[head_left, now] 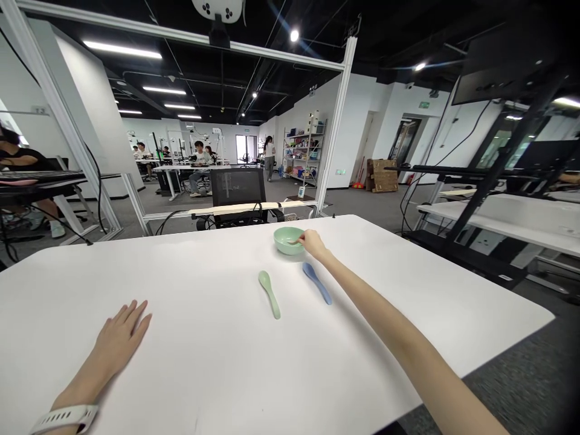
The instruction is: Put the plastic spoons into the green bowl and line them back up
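Observation:
My right hand (312, 243) reaches far across the table, its fingers pinched at the right rim of a light green bowl (281, 246). From the fingers a small pinkish spoon (293, 243) juts into the bowl; most of it is hidden by the hand. Nearer to me lie two loose spoons: a blue spoon (318, 284) below my right wrist, and a pale green spoon (270, 295) to its left. My left hand (118, 338) rests palm down on the left of the table, fingers stretched out, holding nothing.
A white table (203, 362) with rounded corners carries everything. Behind its far edge stand a black chair (238, 187) and a metal frame (338, 121). A black stand (480, 181) is off to the right. Several people sit or stand in the room beyond.

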Tool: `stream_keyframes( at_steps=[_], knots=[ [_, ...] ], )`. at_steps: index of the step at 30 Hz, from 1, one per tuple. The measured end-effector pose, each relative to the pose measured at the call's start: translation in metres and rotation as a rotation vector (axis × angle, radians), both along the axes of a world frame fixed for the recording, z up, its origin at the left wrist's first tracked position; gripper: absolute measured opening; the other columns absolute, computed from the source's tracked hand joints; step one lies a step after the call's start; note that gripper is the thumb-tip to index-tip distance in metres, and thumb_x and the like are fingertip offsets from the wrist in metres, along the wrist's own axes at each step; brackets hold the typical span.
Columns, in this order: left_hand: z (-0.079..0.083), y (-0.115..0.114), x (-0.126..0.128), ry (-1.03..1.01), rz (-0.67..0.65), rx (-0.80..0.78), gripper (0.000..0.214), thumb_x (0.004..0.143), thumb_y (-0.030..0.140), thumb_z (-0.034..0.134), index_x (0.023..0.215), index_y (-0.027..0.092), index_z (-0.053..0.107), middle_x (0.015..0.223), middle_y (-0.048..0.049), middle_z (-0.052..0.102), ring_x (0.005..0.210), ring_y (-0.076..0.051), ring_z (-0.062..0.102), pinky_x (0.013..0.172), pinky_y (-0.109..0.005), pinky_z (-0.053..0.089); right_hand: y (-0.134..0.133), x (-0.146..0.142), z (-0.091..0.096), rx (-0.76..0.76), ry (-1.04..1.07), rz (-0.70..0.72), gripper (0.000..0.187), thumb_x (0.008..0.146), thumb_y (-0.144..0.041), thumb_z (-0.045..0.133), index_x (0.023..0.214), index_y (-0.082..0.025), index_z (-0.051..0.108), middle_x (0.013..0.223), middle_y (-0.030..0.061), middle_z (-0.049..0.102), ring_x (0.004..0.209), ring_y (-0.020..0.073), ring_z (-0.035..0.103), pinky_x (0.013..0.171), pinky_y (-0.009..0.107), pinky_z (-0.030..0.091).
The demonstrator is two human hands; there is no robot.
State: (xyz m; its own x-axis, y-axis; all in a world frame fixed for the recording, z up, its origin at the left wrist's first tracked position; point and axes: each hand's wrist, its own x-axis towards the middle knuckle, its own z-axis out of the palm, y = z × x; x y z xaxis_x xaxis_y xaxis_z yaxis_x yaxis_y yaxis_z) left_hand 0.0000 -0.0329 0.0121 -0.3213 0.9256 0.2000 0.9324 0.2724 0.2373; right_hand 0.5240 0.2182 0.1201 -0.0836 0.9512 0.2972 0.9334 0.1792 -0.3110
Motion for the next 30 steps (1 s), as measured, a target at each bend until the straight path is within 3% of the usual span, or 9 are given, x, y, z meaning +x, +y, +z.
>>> stream_keyframes(
  at_steps=[4, 9, 13, 18, 21, 25, 30],
  knots=[
    [0.002, -0.001, 0.002, -0.001, 0.016, -0.027, 0.083, 0.098, 0.055, 0.019, 0.158, 0.011, 0.054, 0.171, -0.0180, 0.048, 0.163, -0.035, 0.038, 0.132, -0.057, 0.031, 0.000, -0.002, -0.001, 0.042, -0.002, -0.021, 0.026, 0.102, -0.024, 0.063, 0.112, -0.014, 0.085, 0.120, 0.0233, 0.080, 0.119, 0.0361, 0.072, 0.103, 0.040, 0.051],
    [0.000, 0.000, 0.000, 0.010, 0.006, -0.058, 0.087, 0.097, 0.056, 0.017, 0.160, 0.006, 0.050, 0.173, -0.0198, 0.043, 0.164, -0.037, 0.036, 0.133, -0.057, 0.030, -0.024, 0.032, -0.010, 0.245, 0.110, 0.039, 0.041, 0.107, -0.028, 0.046, 0.132, -0.013, 0.076, 0.132, 0.0208, 0.074, 0.126, 0.0356, 0.064, 0.112, 0.046, 0.047],
    [-0.002, 0.002, -0.003, -0.001, 0.000, -0.055, 0.088, 0.097, 0.056, 0.016, 0.160, 0.004, 0.049, 0.174, -0.0216, 0.041, 0.163, -0.041, 0.035, 0.132, -0.061, 0.028, -0.063, 0.071, -0.043, 0.283, 0.145, 0.139, 0.047, 0.107, -0.027, 0.038, 0.141, -0.016, 0.069, 0.135, 0.0177, 0.073, 0.129, 0.0336, 0.064, 0.116, 0.050, 0.047],
    [-0.003, 0.002, -0.002, -0.003, 0.002, -0.026, 0.086, 0.097, 0.055, 0.019, 0.159, 0.005, 0.052, 0.173, -0.0225, 0.043, 0.163, -0.040, 0.037, 0.131, -0.061, 0.030, -0.103, 0.097, -0.092, 0.091, 0.085, 0.221, 0.048, 0.107, -0.032, 0.042, 0.143, -0.018, 0.070, 0.151, 0.0161, 0.067, 0.143, 0.0334, 0.060, 0.123, 0.051, 0.044],
    [-0.002, 0.002, 0.000, 0.000, 0.005, -0.013, 0.082, 0.097, 0.052, 0.022, 0.158, 0.006, 0.053, 0.171, -0.0218, 0.045, 0.162, -0.040, 0.039, 0.131, -0.062, 0.031, -0.111, 0.100, -0.106, 0.041, 0.066, 0.232, 0.046, 0.107, -0.031, 0.043, 0.138, -0.018, 0.074, 0.151, 0.0161, 0.067, 0.146, 0.0341, 0.058, 0.124, 0.052, 0.044],
    [-0.001, 0.002, 0.000, 0.013, 0.005, -0.029, 0.080, 0.098, 0.050, 0.022, 0.159, 0.006, 0.052, 0.171, -0.0220, 0.045, 0.162, -0.040, 0.039, 0.130, -0.061, 0.032, -0.103, 0.102, -0.099, 0.007, 0.069, 0.234, 0.046, 0.106, -0.027, 0.042, 0.132, -0.018, 0.078, 0.148, 0.0161, 0.070, 0.141, 0.0342, 0.063, 0.121, 0.049, 0.047],
    [0.000, 0.001, 0.001, 0.019, -0.004, -0.042, 0.081, 0.100, 0.050, 0.020, 0.160, 0.005, 0.050, 0.173, -0.0230, 0.042, 0.163, -0.039, 0.037, 0.132, -0.060, 0.030, -0.068, 0.091, -0.051, 0.080, 0.113, 0.102, 0.044, 0.104, -0.021, 0.043, 0.129, -0.015, 0.079, 0.132, 0.0180, 0.077, 0.121, 0.0320, 0.073, 0.111, 0.044, 0.053]
  ],
)
